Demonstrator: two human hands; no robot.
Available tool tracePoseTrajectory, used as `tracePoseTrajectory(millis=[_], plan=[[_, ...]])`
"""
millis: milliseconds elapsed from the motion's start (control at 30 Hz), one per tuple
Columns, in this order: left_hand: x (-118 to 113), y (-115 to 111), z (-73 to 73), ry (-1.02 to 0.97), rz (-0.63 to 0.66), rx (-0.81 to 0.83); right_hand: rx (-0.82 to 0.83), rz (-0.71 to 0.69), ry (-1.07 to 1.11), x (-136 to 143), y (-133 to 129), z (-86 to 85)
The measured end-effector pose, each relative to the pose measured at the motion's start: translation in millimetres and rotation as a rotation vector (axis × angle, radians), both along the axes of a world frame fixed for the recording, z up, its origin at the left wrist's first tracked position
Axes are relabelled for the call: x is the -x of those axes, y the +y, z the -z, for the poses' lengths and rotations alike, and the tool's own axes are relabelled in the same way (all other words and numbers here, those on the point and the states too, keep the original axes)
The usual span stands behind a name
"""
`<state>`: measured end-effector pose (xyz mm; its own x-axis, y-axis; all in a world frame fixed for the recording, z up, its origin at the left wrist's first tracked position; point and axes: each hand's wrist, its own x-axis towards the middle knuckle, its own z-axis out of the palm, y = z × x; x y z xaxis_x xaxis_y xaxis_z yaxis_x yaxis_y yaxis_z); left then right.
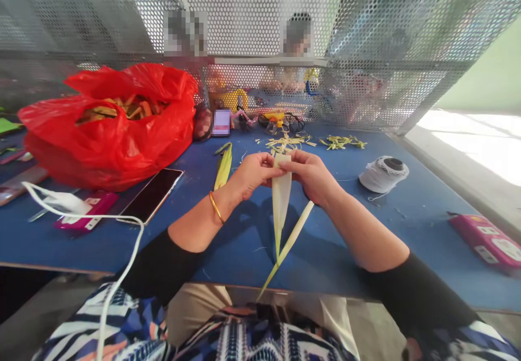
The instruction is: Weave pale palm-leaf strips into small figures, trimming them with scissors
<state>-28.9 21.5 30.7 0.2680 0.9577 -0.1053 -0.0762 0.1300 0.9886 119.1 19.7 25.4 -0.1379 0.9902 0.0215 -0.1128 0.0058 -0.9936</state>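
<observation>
Over the blue table (334,263), my left hand (254,173) and my right hand (311,175) meet at the wide top end of a pale corn husk (280,192). Both hands pinch it between thumb and fingers, and its tapered tip hangs down toward me. A narrower husk strip (293,236) lies slanted from beneath my right hand, crossing the hanging tip and reaching past the table's front edge. Whether my right hand also holds this strip cannot be made out. Beyond my left wrist rests a yellow-green husk bundle (223,168). Dry scraps (288,143) lie just past my fingers.
A red plastic bag (158,133) of husk-like pieces stands left, near a phone (152,195) and a white cable (136,252). To the right are a white thread spool (378,176) and a magenta box (486,239). A perforated metal screen (252,8) closes the back, people behind it.
</observation>
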Motion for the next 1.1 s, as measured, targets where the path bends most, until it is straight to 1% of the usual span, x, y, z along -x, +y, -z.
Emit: tracePoseTrajectory(millis=[167, 267, 367, 433, 567, 667, 833, 1100], plan=[[-2.6, -0.1, 2.9, 0.037, -0.037, -0.015, 0.032, 0.030, 0.029, -1.7, 3.2, 2.5], [-1.4, 1.5, 4.7, 0.022, -0.047, -0.024, 0.037, 0.050, 0.058, -3.3, 5.0, 2.8], [-0.5, 3.6, 6.5, -0.031, -0.005, 0.000, 0.000, 0.044, 0.023, -5.2, 6.4, 4.6], [-0.7, 4.8, 7.3, -0.061, 0.001, 0.027, -0.043, 0.027, -0.015, -5.8, 6.6, 5.6], [-2.6, 5.1, 7.4, -0.051, -0.052, 0.018, -0.117, 0.004, -0.085, -4.8, 5.4, 5.8], [-3.3, 4.2, 6.0, -0.042, -0.085, 0.005, -0.121, 0.016, -0.074, -3.5, 4.9, 6.1], [-2.6, 4.2, 5.3, -0.044, -0.072, 0.007, -0.126, 0.044, -0.024, -2.3, 5.9, 8.6], [-4.0, 5.5, 8.0, -0.051, -0.103, -0.007, -0.182, 0.089, -0.061, -0.9, 7.1, 12.4]])
